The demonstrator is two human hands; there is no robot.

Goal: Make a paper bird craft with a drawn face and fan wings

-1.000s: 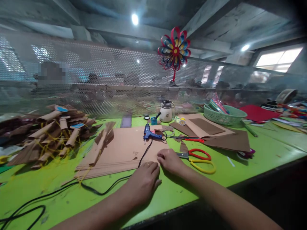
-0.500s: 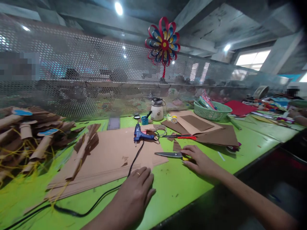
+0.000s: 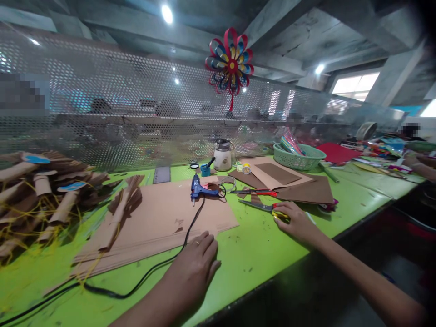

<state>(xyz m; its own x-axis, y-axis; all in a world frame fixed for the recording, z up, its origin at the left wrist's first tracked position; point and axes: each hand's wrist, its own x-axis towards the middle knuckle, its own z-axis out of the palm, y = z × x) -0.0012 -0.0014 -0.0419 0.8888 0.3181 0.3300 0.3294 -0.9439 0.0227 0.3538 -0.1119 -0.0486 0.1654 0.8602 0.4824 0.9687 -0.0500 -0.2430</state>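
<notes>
My right hand (image 3: 296,222) has its fingers closed on the handles of a pair of scissors (image 3: 256,205), whose dark blades point left over the green table. The handles look red and yellow, partly hidden by my fingers. My left hand (image 3: 195,263) lies palm down with its fingers stretched out, at the near edge of a stack of brown kraft paper (image 3: 153,213) and beside a black cord (image 3: 150,274). A blue glue gun (image 3: 204,188) rests on the stack. Scissors with red handles (image 3: 267,193) lie just behind my right hand's pair.
Bundled brown paper pieces with yellow strings (image 3: 64,209) pile up at the left. Further back stand a white jug (image 3: 222,156) and a green basket (image 3: 299,158). Dark brown sheets (image 3: 313,190) lie at the right, near the table's front edge. A perforated metal screen (image 3: 136,127) runs behind.
My right hand has shifted right and slightly back, and the scissors have slid along with it, away from the paper stack. My left hand stays nearly where it was.
</notes>
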